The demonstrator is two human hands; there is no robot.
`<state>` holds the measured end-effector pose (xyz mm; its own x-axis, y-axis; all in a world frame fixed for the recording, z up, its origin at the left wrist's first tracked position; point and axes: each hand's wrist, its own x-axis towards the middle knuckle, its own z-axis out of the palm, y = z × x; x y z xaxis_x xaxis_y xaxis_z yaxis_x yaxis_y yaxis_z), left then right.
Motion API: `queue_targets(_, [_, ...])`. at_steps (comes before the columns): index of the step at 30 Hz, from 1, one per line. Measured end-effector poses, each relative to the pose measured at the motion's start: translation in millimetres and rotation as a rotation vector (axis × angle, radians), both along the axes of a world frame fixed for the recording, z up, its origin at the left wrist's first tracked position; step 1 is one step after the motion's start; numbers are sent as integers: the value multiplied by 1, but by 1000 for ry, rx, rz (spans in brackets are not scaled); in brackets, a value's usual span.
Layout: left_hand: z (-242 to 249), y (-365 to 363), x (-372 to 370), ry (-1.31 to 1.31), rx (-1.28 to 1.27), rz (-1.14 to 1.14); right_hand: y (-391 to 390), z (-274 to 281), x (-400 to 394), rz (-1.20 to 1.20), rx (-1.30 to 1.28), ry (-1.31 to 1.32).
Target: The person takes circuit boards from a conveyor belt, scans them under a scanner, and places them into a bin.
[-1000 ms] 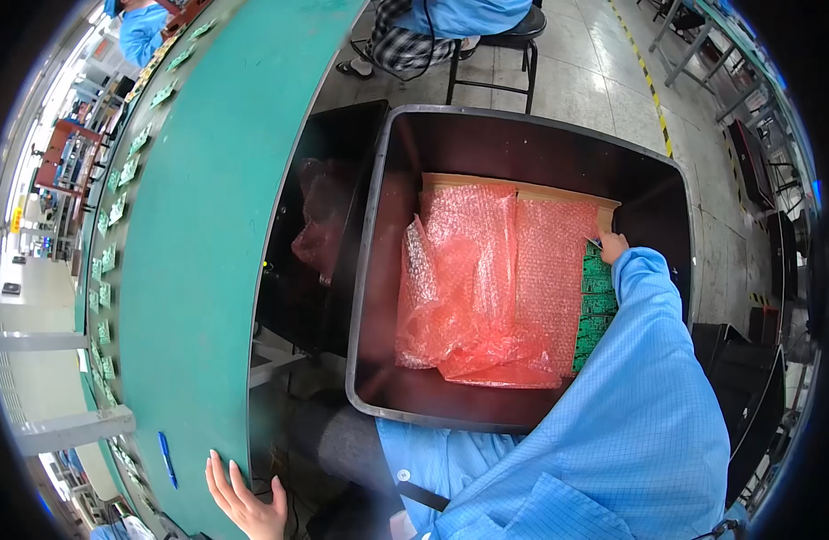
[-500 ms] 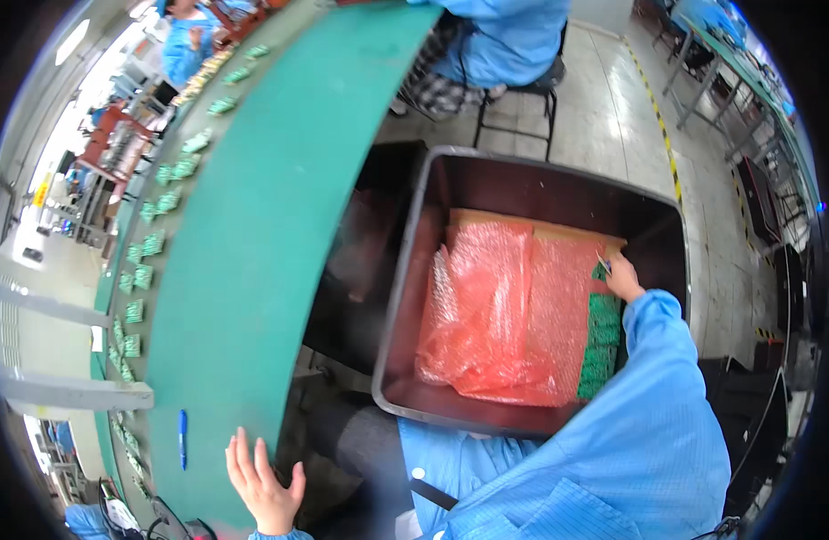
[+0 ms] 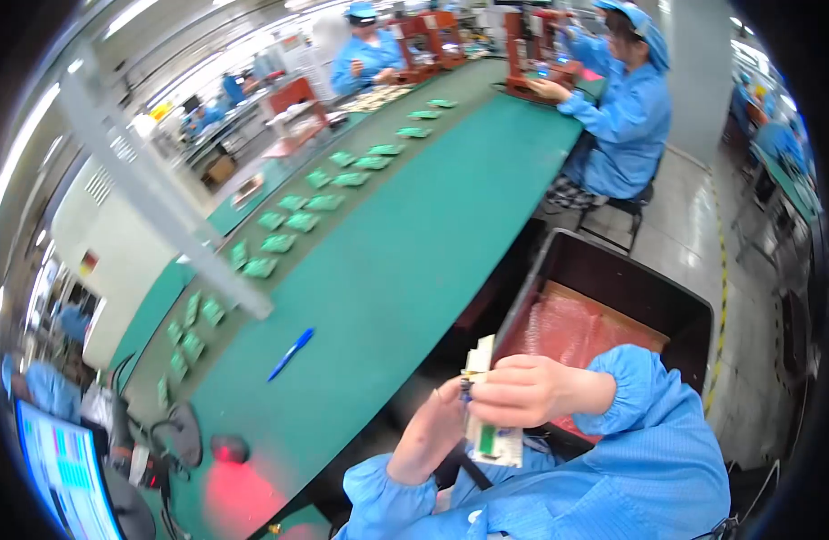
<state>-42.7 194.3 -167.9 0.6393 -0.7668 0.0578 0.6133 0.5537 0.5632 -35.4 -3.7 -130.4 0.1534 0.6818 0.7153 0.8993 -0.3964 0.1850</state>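
Note:
My right hand [image 3: 520,391] is closed on a small circuit board [image 3: 488,436], whose white and green parts show below and above the fingers. My left hand [image 3: 432,430] touches the same board from the left, its fingers partly hidden behind it. Both hands are in front of my body, off the front edge of the green table [image 3: 378,270]. Just beyond them is a dark bin [image 3: 612,270] with pink bubble wrap [image 3: 567,328] inside.
A blue pen [image 3: 291,354] lies on the table. Several green boards [image 3: 277,243] line the strip behind. At the left are a monitor [image 3: 63,468], a scanner [image 3: 131,441] and a red light spot. A co-worker [image 3: 626,117] sits at the table's far end.
The view has swung left and up. My right hand has come out of the bin with a board. My left hand, earlier spread over the table edge, has moved to that board.

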Motion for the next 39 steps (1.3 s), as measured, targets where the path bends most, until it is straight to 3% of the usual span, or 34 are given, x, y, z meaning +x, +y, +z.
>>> queue_targets(2, [9,29,-7,33,136,231,42,21,11,119,-134,-55])
queue_targets(8, [17,119,-44,63,-33,816,151,50,33,404,-58,-133])
queue_targets(12, [26,173,-56,-109,356,1379,195,42,43,491,43,104])
queue_targets(14, [19,207,-56,-133,328,1493,214,24,46,454,115,324])
queue_targets(17, [9,246,-58,-98,396,1616,236,-16,57,325,164,464])
queue_targets(23, [-7,286,-58,-65,423,1738,251,-58,85,239,75,444])
queue_targets(29, [-16,299,-61,-18,462,1870,253,-62,89,220,104,377])
queue_targets(39, [-15,293,-71,-20,482,1891,254,-63,90,242,87,382])
